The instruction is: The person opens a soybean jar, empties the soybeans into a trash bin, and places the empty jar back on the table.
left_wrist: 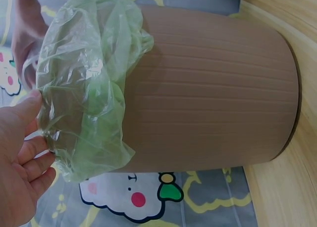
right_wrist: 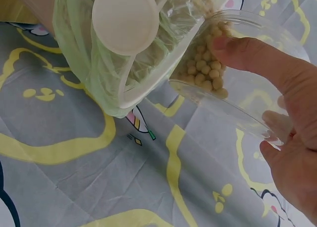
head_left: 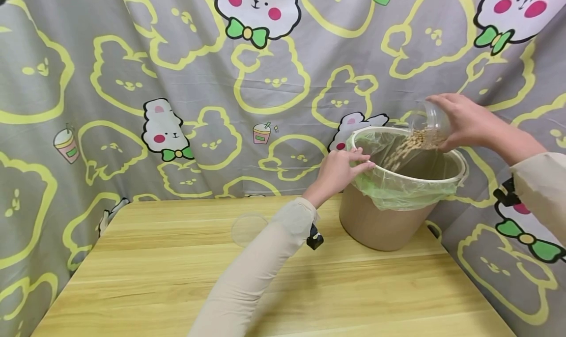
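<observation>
"At the far right end of the table (head_left: 177, 278), what did your right hand (head_left: 470, 121) hold?"

"A clear jar (head_left: 435, 121), tipped on its side above the bin (head_left: 380, 224). I had it clasped between thumb and fingers; my thumb lay along the wall, right by the beans (head_left: 415, 141)."

"Where were the beans, then?"

"Some lay heaped against the lower wall of the jar, close to its mouth. Others spilled out in a slanting stream, round and tan, down into the bin. How many had reached the bottom, I couldn't tell; the front of the rim (head_left: 424, 181) hid it."

"And your left hand (head_left: 338, 172)?"

"That one pinched the rim on its left side, thumb and forefinger closed on the edge together with the bag (head_left: 398, 194). My other fingers curled loosely beside it."

"How did the bag sit?"

"It lined the bin and hung over the rim outside, thin, pale green and crumpled. Below it the brown wall stood upright on the wood. From my right wrist I saw a white disc (right_wrist: 126, 21) too, at the side of the rim."

"Anything else on the table?"

"A clear disc (head_left: 248, 230) lay flat, left of the bin and just beside my left sleeve (head_left: 256, 273). Behind everything hung a grey cloth (head_left: 274, 111) printed with yellow outlines and white cartoon animals in green bows."
</observation>
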`<state>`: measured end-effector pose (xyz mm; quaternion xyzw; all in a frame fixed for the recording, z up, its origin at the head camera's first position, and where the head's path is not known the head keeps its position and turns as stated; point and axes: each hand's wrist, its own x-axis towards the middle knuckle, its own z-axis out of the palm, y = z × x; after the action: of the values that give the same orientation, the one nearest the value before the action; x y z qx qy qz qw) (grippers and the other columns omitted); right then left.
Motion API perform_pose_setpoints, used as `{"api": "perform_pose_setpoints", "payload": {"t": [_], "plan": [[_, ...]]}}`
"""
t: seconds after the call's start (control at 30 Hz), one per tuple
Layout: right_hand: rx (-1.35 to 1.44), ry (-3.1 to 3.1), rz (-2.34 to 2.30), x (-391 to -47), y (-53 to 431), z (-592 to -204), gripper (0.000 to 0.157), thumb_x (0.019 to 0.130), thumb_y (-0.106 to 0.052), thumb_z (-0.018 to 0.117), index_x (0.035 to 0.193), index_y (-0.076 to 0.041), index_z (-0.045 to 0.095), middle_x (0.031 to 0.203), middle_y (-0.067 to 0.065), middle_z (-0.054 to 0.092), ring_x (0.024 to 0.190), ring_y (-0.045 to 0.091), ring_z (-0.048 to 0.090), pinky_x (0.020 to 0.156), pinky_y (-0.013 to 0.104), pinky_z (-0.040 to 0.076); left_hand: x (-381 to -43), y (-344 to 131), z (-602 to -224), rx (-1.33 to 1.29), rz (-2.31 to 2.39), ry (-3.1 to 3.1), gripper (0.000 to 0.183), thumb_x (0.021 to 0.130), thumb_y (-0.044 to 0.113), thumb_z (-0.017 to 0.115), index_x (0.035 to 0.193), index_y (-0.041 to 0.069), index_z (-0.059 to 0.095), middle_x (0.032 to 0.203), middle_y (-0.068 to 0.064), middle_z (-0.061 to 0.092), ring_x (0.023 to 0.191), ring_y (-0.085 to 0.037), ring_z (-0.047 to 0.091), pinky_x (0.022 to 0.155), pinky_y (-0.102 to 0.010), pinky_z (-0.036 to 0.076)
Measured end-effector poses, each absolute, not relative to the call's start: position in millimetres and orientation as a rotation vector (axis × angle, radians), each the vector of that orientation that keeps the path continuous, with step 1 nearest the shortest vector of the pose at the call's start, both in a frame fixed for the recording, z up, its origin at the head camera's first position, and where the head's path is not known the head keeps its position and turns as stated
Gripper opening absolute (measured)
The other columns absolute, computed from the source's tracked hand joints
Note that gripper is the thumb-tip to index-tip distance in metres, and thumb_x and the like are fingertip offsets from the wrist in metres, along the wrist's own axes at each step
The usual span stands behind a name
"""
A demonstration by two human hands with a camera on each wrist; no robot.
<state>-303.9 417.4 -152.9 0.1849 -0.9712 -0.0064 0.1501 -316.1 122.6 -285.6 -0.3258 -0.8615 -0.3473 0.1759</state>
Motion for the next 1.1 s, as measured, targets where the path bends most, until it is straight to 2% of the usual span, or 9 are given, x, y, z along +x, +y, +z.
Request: {"api": "perform_pose_setpoints", "payload": {"t": [0.53,1.1], "plan": [[0.628,-2.762,-0.115,-305.7,408.7,-152.7,0.129,0.043,-0.006,0.1,0.151,0.01,0.032,0.143,0.038,0.039,0.131,0.057,0.036,0.1,0.073,0.038,-316.4,123.4,-285.6,-0.926,-1.004,-2.421,0.03,0.095,0.045,0.069,0.116,0.026,0.079,0.135,0.003,0.068,0.125,-0.011,0.065,0.04,-0.015,0.018],[0.723,-2.735,-0.259,-305.1,391.2,-154.9,0.13,0.035,0.003,0.098,0.148,0.012,0.035,0.142,0.037,0.04,0.133,0.056,0.035,0.1,0.071,0.041,-315.7,123.9,-286.7,-0.918,-1.022,-2.412,0.03,0.095,0.046,0.069,0.115,0.026,0.08,0.135,0.004,0.068,0.131,-0.01,0.061,0.04,-0.015,0.019]]}}
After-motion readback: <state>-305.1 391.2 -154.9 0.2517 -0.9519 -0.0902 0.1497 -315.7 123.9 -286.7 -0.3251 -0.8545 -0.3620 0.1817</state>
